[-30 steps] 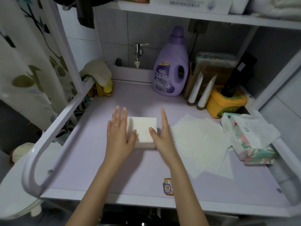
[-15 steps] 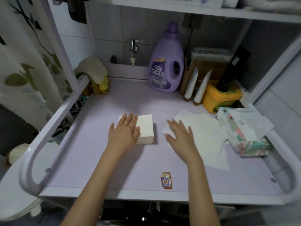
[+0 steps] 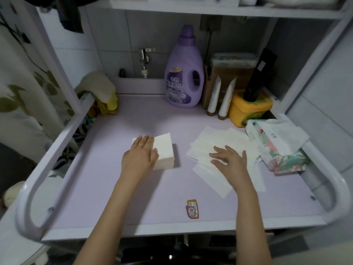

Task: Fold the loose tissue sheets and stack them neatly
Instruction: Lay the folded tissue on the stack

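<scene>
A neat white stack of folded tissues sits in the middle of the lilac shelf top. My left hand rests flat on the stack's left half, fingers straight. To the right lie several loose unfolded tissue sheets, overlapping in a fan. My right hand lies spread on top of these loose sheets, fingers straight and pointing left. The sheets under my palm are hidden.
A torn tissue pack lies at the right edge. Along the back stand a purple softener bottle, two white tubes and a yellow tub. A cloth hangs over the left white rail. A sticker lies near the front edge.
My right hand left the side of the folded stack and moved right onto the loose sheets. My left hand stayed on the stack.
</scene>
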Available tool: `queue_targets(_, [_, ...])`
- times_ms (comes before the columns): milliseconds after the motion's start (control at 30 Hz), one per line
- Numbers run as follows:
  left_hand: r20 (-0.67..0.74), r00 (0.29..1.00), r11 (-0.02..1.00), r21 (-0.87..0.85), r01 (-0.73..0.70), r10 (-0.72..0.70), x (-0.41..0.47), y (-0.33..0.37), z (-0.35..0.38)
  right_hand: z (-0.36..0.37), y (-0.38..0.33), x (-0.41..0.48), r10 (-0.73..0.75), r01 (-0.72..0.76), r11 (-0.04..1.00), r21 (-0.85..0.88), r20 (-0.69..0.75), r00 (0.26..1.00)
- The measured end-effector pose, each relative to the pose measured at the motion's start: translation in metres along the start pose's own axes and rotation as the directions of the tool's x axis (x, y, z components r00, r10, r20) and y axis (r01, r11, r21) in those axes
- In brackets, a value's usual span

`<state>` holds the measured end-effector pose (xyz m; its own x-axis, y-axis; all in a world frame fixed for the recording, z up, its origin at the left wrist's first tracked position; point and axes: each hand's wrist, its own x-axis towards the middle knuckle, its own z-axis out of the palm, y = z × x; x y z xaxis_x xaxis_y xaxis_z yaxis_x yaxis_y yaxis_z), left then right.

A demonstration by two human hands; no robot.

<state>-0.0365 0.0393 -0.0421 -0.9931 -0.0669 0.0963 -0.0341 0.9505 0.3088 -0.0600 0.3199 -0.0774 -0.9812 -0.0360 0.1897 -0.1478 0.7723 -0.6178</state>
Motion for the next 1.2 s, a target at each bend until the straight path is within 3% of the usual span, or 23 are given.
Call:
queue_targets(200, [-0.015, 1.000, 0.999, -0.048, 0.010, -0.011, -0.001, 0.001, -0.001, 0.003, 0.001, -0.003, -0.014, 0.023, 0.995, 0.100, -0.089, 0.996])
queue_targets(600, [0.014, 0.999, 0.999, 0.020, -0.030, 0.029, -0.004, 0.000, -0.003, 0.006, -0.007, -0.005, -0.029, 0.043, 0.995, 0.091, -0.149, 0.988])
queue_targets(667, [0.008, 0.999, 0.998, 0.039, -0.042, 0.042, -0.006, 0.003, -0.007, 0.004, -0.009, -0.003, 0.012, 0.019, 0.985, 0.172, -0.177, 0.984])
queue_targets(767, [-0.135, 0.982, 0.988, -0.058, -0.143, 0.134, -0.010, 0.008, -0.014, -0.008, -0.022, -0.002, 0.127, -0.032, 0.898, 0.438, -0.188, 0.974])
queue_targets(867, [-0.234, 0.941, 0.897, -0.313, -0.312, 0.246, -0.011, 0.020, -0.027, -0.029, -0.050, -0.001, 0.234, -0.079, 0.763, 0.642, -0.160, 0.959])
queue_targets(933, [-0.225, 0.931, 0.809, -0.464, -0.361, 0.286, -0.013, 0.030, -0.035, -0.039, -0.067, 0.001, 0.275, -0.112, 0.710, 0.695, -0.127, 0.953])
queue_targets(1067, [-0.020, 0.956, 0.577, -0.793, -0.194, 0.294, -0.018, 0.053, -0.048, -0.044, -0.097, 0.000, 0.359, -0.186, 0.503, 0.844, -0.008, 0.933])
queue_targets(1200, [0.007, 0.965, 0.440, -0.891, -0.113, 0.262, -0.016, 0.063, -0.049, -0.045, -0.116, -0.007, 0.362, -0.216, 0.357, 0.909, 0.078, 0.929])
